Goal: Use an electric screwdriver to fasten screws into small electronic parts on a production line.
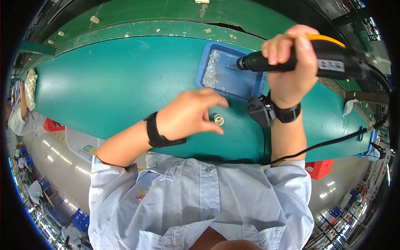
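My right hand (291, 62) is wrapped round a black electric screwdriver (271, 62) with an orange strip. The tool lies nearly level, its thin bit pointing left over a blue tray (201, 68). Many small silvery screws (212, 68) are heaped along that tray's left side. Nearer to me, my left hand (189, 112) has thumb and forefinger spread apart. By its fingertips is a small, pale cylindrical part (218, 119) with an opening in its top. Whether a finger touches that part I cannot tell.
The green tabletop (116, 79) carries the tray. A black cable (329, 148) runs from the right toward my body. A bag of pale parts (31, 89) sits at the far left. Small pale pieces (95, 19) lie on the green ledge behind. Another person (23, 114) is at left.
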Demonstrator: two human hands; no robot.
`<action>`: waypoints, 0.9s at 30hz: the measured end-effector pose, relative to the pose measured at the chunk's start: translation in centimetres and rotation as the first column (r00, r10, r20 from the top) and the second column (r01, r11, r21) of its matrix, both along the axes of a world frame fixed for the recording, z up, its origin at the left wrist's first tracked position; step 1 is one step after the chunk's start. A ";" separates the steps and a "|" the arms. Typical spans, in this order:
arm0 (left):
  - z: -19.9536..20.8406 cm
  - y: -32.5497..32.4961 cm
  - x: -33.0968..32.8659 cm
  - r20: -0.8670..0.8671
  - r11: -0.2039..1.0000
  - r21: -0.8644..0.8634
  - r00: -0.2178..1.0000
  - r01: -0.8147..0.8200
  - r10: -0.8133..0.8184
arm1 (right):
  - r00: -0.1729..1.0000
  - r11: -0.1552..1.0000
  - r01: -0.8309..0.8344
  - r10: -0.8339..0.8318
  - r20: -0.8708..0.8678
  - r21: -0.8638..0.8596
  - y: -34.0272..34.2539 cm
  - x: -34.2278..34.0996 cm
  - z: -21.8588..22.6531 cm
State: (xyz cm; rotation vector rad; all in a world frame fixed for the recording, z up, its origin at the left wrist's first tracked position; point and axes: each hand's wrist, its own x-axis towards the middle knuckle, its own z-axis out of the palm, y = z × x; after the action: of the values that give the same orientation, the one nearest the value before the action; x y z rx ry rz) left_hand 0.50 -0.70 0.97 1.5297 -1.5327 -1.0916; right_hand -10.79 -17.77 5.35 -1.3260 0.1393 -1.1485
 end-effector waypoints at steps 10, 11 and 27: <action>-2.4 -7.0 2.6 -0.192 0.968 -0.161 0.968 -0.192 0.160 | 0.962 0.984 -0.176 0.173 0.211 -0.006 0.1 -2.3 2.3; -2.6 -7.2 2.7 -0.220 0.979 -0.085 0.962 -0.183 0.160 | 0.963 0.985 -0.172 0.170 0.211 -0.006 0.0 -2.3 2.2; -1.8 -6.0 2.3 -0.075 0.913 -0.357 0.980 -0.199 0.185 | 0.969 0.976 -0.206 0.214 0.125 -0.076 0.8 -2.5 2.7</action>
State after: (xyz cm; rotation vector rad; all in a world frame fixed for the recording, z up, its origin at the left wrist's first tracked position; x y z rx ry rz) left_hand 2.82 -6.67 -0.87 1.3580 -1.4272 -0.6764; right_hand -13.26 -16.94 8.08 -1.2819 -0.1332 -1.0627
